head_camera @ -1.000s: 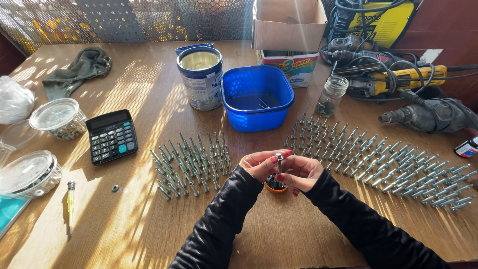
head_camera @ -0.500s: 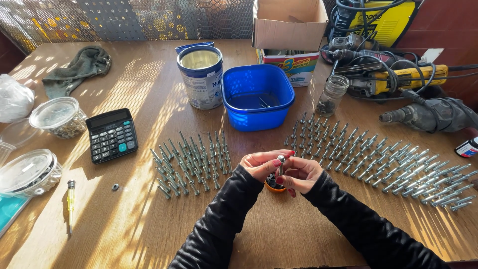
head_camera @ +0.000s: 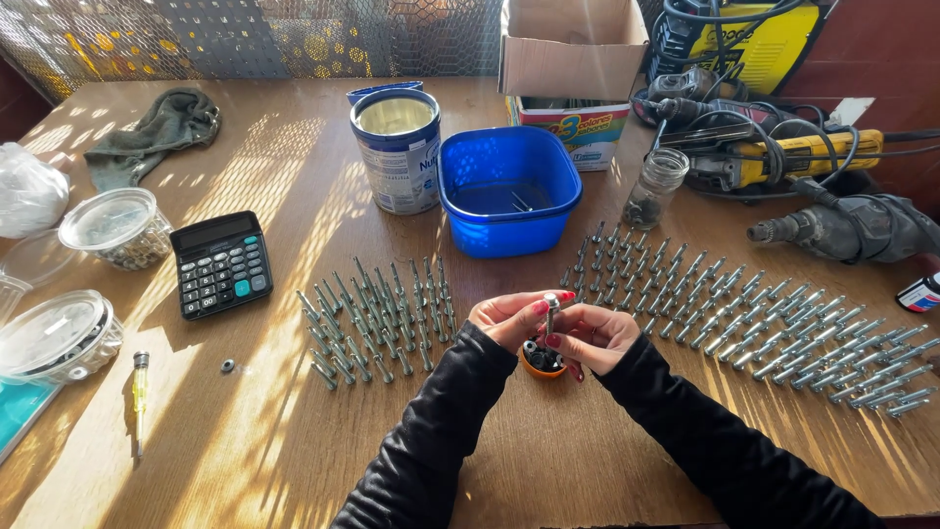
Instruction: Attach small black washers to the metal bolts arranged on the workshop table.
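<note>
My left hand (head_camera: 509, 318) and my right hand (head_camera: 592, 336) meet at the table's middle, both pinching one upright metal bolt (head_camera: 550, 312) between their fingertips. Right under them sits a small orange cup (head_camera: 541, 362) with dark small parts inside. Several bolts lie in rows to the left (head_camera: 377, 318) and many more in rows to the right (head_camera: 754, 313) of my hands. Both arms wear black sleeves.
Behind the bolts stand a blue plastic tub (head_camera: 509, 191), a tin can (head_camera: 397, 147), a small glass jar (head_camera: 654, 186) and a cardboard box (head_camera: 573, 69). Power tools (head_camera: 813, 186) crowd the right. A calculator (head_camera: 221, 263), lidded containers (head_camera: 116, 227), a yellow screwdriver (head_camera: 140, 392) and a rag (head_camera: 157, 132) lie left.
My fingers have shifted slightly on the bolt; the hands stay in the same place above the orange cup.
</note>
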